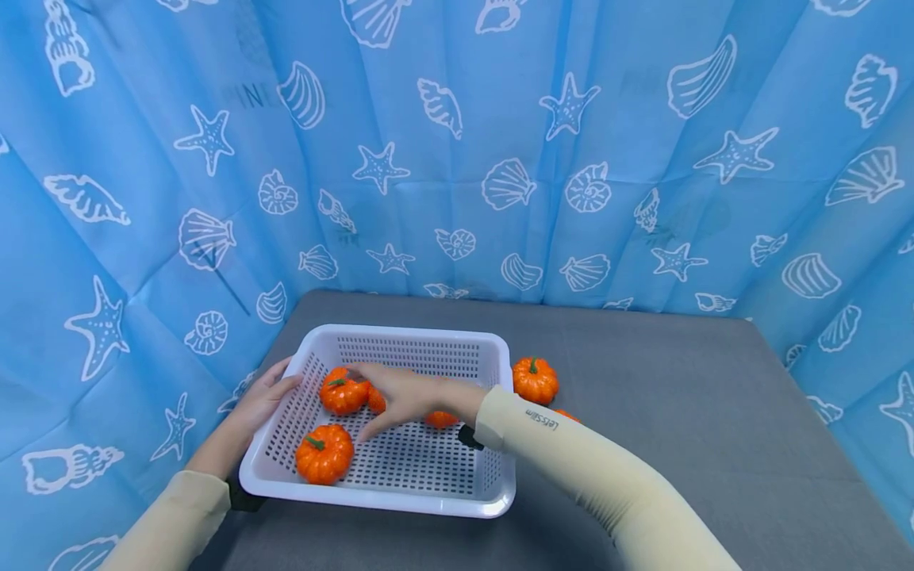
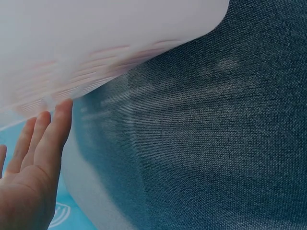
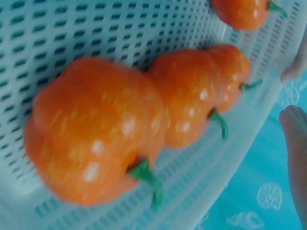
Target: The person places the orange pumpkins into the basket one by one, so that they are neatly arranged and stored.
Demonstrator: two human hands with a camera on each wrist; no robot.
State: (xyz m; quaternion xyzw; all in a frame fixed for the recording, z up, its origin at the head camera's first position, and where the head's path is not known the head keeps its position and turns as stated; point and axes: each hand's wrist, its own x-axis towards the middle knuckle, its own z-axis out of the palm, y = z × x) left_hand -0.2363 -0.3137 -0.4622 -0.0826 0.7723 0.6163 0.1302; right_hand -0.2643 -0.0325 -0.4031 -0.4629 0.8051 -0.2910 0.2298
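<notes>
A white plastic basket (image 1: 400, 498) with slotted walls holds several small orange pumpkins with green stems. My left hand (image 1: 263, 400) is at the basket's left rim; in the left wrist view its straight fingers (image 2: 55, 127) reach up to the outer wall. Over the basket is my right hand (image 1: 403, 396), palm down, thumb apart from the fingers, nothing gripped. Its fingertips overlap the back-left pumpkin (image 1: 343, 394) in the head view. A front-left pumpkin (image 1: 324, 454) sits near its thumb. Under the right wrist, another pumpkin (image 1: 441, 419) is partly hidden. The right wrist view shows a large pumpkin (image 3: 96, 134) close up.
Right of the basket, a pumpkin (image 1: 535, 381) lies on the grey table (image 1: 678, 396); a second pumpkin (image 1: 566, 414) there is mostly hidden by the right sleeve. A blue curtain (image 1: 457, 159) with white shells and starfish hangs behind and at both sides.
</notes>
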